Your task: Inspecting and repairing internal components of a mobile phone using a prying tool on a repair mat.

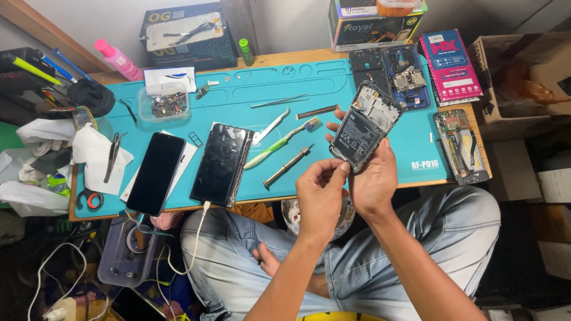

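My right hand grips an opened phone from below and behind, tilted over the teal work mat. The phone's back cover is off, so its dark battery and frame show. My left hand pinches the phone's lower left corner with thumb and fingertips. On the mat just left of the hands lie a metal screwdriver and a green toothbrush.
Left on the mat lie a black phone and a dark screen panel with a white cable. Tweezers, a clear parts box, stripped phone boards, a phone frame and a pink package surround them. Boxes stand behind.
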